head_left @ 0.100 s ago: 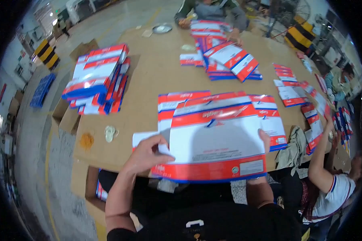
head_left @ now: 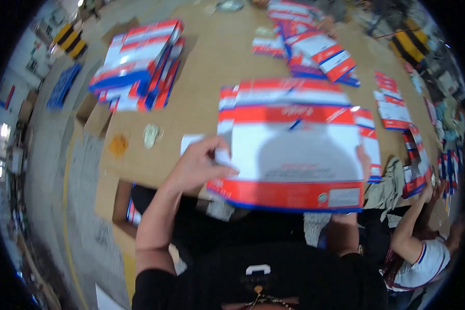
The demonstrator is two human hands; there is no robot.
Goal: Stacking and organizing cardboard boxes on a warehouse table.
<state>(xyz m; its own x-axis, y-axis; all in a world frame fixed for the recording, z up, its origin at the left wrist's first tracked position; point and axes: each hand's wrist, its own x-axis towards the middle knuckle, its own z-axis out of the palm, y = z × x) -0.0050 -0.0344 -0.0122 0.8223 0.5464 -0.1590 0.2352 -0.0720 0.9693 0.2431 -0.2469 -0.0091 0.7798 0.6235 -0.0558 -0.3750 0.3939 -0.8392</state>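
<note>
Both my hands hold a wide, flat printed bag (head_left: 294,150), white with red bands and a blue bottom edge, tilted up over the table's near edge. My left hand (head_left: 199,163) is closed at its left side, thumb and fingers pinching a small white flap or slip there. At the right edge, my right hand (head_left: 363,161) grips with the thumb in front; its other fingers are hidden behind. More flat packages of the same colours lie on the table just behind, partly covered by the held one. A white sheet edge (head_left: 190,142) shows beside my left hand.
A stack of packages (head_left: 134,62) stands at the table's left, another pile (head_left: 323,49) at the far side. Pale rubber bands (head_left: 151,135) and an orange bundle (head_left: 119,145) lie left. A co-worker's arm (head_left: 411,219) reaches in at right beside a crumpled cloth (head_left: 387,186). Open cartons (head_left: 95,116) border the left edge.
The whole view has tilted, so the table and its piles sit higher and farther right. My hands keep the same hold on the bag. The co-worker's hand at right has shifted slightly.
</note>
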